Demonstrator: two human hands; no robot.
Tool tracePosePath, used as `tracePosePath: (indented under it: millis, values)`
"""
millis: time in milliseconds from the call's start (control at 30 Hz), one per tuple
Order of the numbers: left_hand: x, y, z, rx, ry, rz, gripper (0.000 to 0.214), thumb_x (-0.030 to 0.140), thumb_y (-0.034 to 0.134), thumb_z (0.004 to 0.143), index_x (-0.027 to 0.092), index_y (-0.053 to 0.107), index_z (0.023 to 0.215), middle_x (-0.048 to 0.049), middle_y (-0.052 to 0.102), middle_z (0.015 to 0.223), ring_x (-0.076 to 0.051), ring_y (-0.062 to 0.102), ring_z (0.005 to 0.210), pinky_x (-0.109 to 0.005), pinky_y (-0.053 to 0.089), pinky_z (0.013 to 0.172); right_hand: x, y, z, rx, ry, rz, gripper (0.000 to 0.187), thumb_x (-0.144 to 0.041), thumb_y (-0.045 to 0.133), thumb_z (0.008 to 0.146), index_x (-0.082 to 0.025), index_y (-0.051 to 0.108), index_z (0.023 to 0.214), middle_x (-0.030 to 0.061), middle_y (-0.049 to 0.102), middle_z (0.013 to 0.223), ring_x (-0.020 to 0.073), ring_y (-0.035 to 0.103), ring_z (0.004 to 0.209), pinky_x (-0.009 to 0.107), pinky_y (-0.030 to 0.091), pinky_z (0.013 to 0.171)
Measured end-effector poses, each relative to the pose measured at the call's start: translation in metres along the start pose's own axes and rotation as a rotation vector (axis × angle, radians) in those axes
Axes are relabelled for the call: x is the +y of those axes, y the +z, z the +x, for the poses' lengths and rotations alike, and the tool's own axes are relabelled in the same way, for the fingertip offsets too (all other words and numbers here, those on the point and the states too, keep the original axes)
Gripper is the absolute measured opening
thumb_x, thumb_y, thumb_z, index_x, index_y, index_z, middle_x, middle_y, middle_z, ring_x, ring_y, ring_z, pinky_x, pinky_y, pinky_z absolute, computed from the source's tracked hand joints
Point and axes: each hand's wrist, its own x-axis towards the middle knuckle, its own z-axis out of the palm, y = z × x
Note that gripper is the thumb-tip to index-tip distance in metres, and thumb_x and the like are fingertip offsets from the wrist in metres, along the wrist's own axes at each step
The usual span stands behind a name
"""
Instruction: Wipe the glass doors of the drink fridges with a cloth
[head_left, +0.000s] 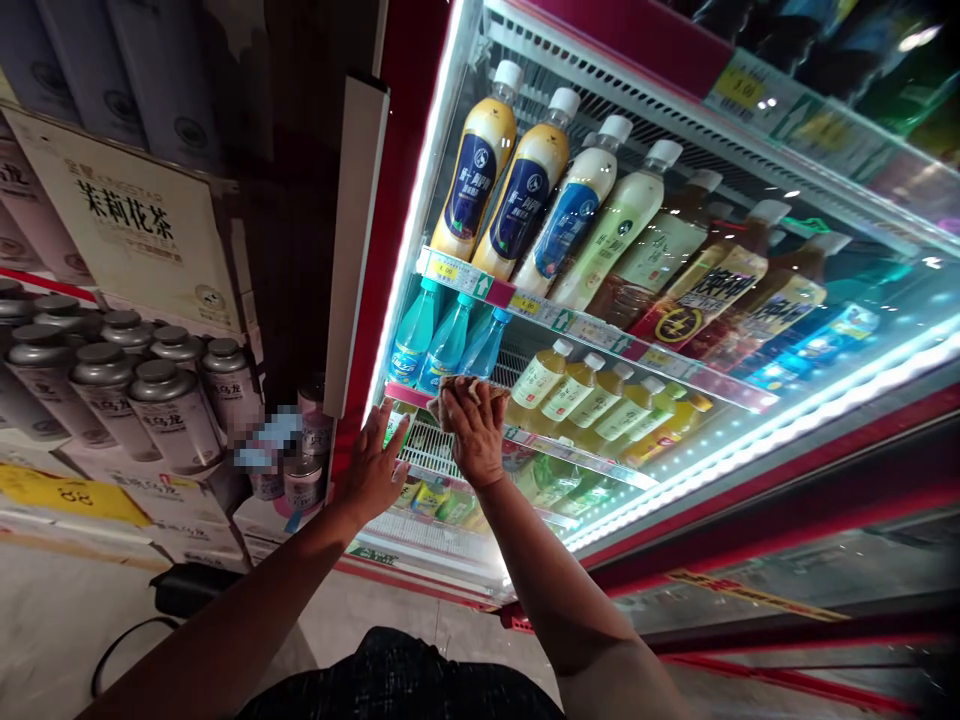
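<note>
Shop aisle with a lit, red-framed glass drinks cooler (390, 250) across the centre. Low centre, left hand (375, 465) lies flat on its edge, fingers spread, holding nothing. Right hand (474, 435) beside it clutches a crumpled brown cloth (459, 386), pressed to the pink shelf rail (409, 395) under turquoise plastic bottles (442, 345)

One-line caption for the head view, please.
Right hand holds a cloth to a cooler shelf edge below blue bottles; left hand open at the frame.
</note>
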Motion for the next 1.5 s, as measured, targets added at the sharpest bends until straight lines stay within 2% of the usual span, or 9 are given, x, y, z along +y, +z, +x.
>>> tracePosePath:
  millis: [167,333,467,700,900,1000,1100,1267,1500]
  values:
    - [-0.006,-0.004,0.000,0.007,0.010,-0.019,0.094,0.017,0.059,0.092,0.028,0.003,0.166,-0.0175,0.012,0.175,-0.036,0.011,0.162,-0.062,0.032,0.125,-0.010,0.007,0.006,0.042,0.008,0.026,0.049,-0.016,0.051,0.098,-0.024,0.061,0.145,0.0053,0.062,0.151,0.0221,0.005,0.165,0.049,0.000,0.133]
    - [-0.014,-0.008,0.000,0.013,0.046,-0.075,0.095,0.015,0.057,0.092,0.028,0.000,0.166,-0.0165,0.011,0.175,-0.033,0.013,0.162,-0.057,0.036,0.125,-0.019,0.010,0.007,-0.067,-0.066,0.060,0.053,-0.016,0.049,0.099,-0.030,0.056,0.150,0.0015,0.061,0.153,0.0197,0.020,0.162,0.044,0.002,0.133]
    - [-0.015,-0.013,-0.001,-0.014,0.032,-0.093,0.095,0.015,0.057,0.091,0.027,0.000,0.166,-0.0165,0.009,0.175,-0.033,0.015,0.162,-0.055,0.038,0.125,-0.022,0.013,0.014,0.006,0.007,0.049,0.052,-0.018,0.047,0.100,-0.026,0.055,0.151,0.0057,0.060,0.154,0.0233,0.017,0.163,0.048,0.003,0.132]
    - [-0.019,-0.013,-0.003,0.036,-0.001,-0.064,0.091,0.015,0.057,0.091,0.024,0.007,0.166,-0.0168,0.007,0.176,-0.035,0.020,0.160,-0.053,0.041,0.123,-0.032,0.014,0.024,-0.093,-0.098,0.090,0.054,-0.018,0.048,0.101,-0.031,0.051,0.154,0.0002,0.062,0.152,0.0204,0.029,0.159,0.043,0.003,0.132]
    - [-0.023,-0.010,-0.004,0.031,-0.006,-0.059,0.086,0.013,0.056,0.090,0.021,0.014,0.165,-0.0184,0.007,0.175,-0.034,0.016,0.161,-0.054,0.039,0.124,-0.038,0.017,0.038,-0.038,-0.055,0.087,0.053,-0.020,0.048,0.102,-0.029,0.051,0.154,0.0029,0.060,0.153,0.0238,0.031,0.159,0.046,0.004,0.132]
    - [-0.024,-0.013,-0.004,0.035,0.016,-0.062,0.084,0.015,0.056,0.091,0.019,0.017,0.164,-0.0196,0.011,0.174,-0.033,0.016,0.161,-0.054,0.038,0.125,-0.043,0.018,0.037,-0.118,-0.143,0.123,0.052,-0.021,0.050,0.102,-0.031,0.052,0.153,0.0013,0.062,0.152,0.0230,0.035,0.156,0.045,0.007,0.132]
    - [-0.026,-0.016,-0.004,0.004,0.017,-0.052,0.083,0.014,0.056,0.090,0.018,0.018,0.164,-0.0201,0.012,0.174,-0.033,0.017,0.161,-0.055,0.038,0.125,-0.044,0.017,0.046,-0.169,-0.160,0.140,0.054,-0.021,0.051,0.102,-0.033,0.049,0.155,0.0009,0.059,0.154,0.0227,0.036,0.156,0.045,0.011,0.132]
    - [-0.029,-0.016,-0.005,-0.091,-0.044,-0.051,0.080,0.015,0.056,0.088,0.013,0.026,0.162,-0.0201,0.012,0.174,-0.035,0.018,0.160,-0.055,0.035,0.126,-0.051,0.023,0.059,-0.092,-0.045,0.128,0.058,-0.020,0.051,0.101,-0.031,0.046,0.157,0.0036,0.055,0.158,0.0260,0.029,0.159,0.050,0.012,0.131]
    - [-0.033,-0.023,-0.004,-0.128,-0.051,-0.051,0.071,0.019,0.056,0.089,0.006,0.038,0.156,-0.0232,0.026,0.170,-0.036,0.032,0.156,-0.052,0.041,0.123,-0.055,0.023,0.061,-0.107,-0.223,0.151,0.049,-0.020,0.048,0.102,-0.030,0.056,0.150,-0.0016,0.063,0.150,0.0203,0.037,0.155,0.043,0.003,0.134]
